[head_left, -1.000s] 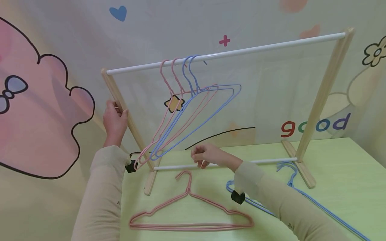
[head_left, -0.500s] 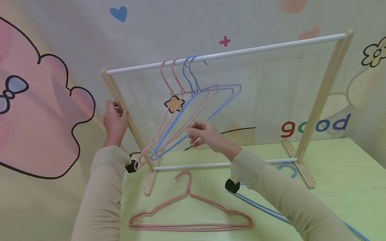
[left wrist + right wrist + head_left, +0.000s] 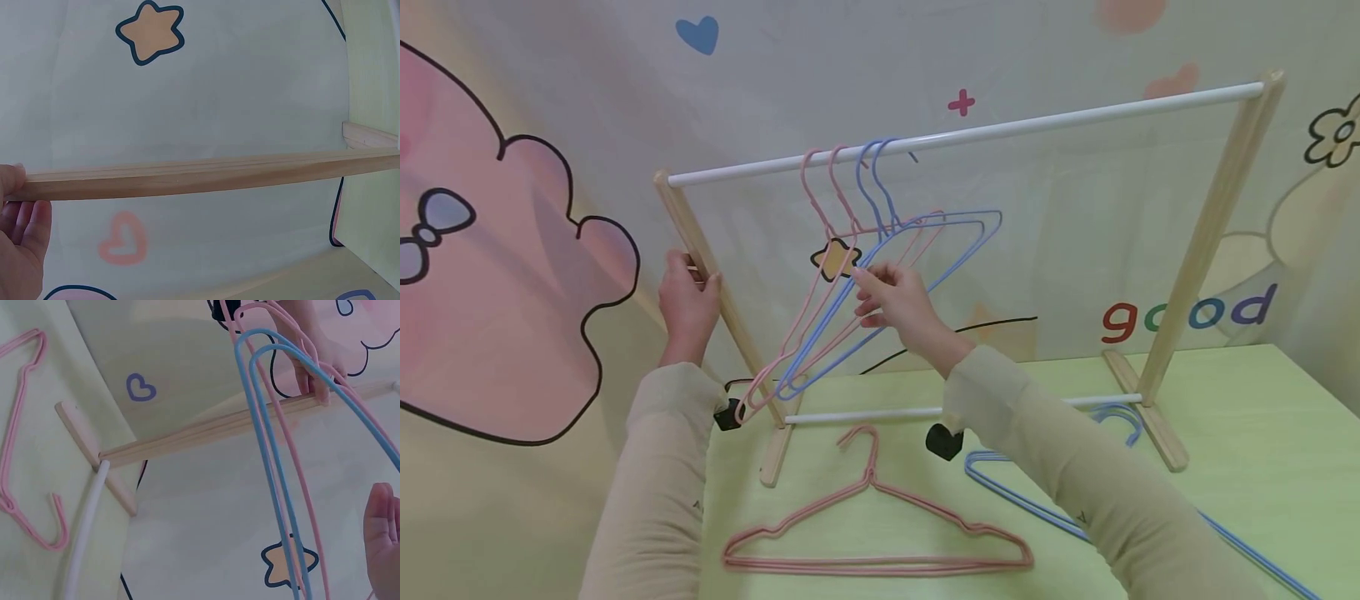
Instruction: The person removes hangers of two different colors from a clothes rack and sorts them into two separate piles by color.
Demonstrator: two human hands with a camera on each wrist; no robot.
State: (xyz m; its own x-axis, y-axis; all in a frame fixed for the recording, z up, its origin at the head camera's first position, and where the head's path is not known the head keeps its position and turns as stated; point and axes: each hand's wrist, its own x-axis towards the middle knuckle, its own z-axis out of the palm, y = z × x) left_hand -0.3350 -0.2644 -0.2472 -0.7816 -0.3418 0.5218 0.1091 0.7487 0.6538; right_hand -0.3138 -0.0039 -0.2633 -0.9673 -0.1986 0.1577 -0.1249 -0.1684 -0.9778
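The left hand (image 3: 688, 304) is wrapped around the left wooden post (image 3: 200, 178), its thumb on one side and the fingers on the other; I judge that this grip serves to keep the rack (image 3: 1209, 236) steady, since such a thin frame could shift when something pulls at it. The right hand (image 3: 898, 304) is raised with its fingers loosely bent, and it seems to have hold of nothing. The two hung blue hangers (image 3: 891, 210) are just beside its fingertips; whether some fingertip touches their wires, I cannot tell. The two hung pink hangers (image 3: 816, 206) are next to the blue ones, on the side toward the left hand. All four have their hooks over the white rail (image 3: 1075, 117), above both hands, which lets them hang freely. Lower down, on the table (image 3: 1247, 433), the lying pink hangers (image 3: 870, 473) are below the right hand, with hooks toward the rack, probably for easy reach. The lying blue hangers (image 3: 1025, 503) are lower and to the right of the right hand, partly hidden by its sleeve (image 3: 1060, 467).
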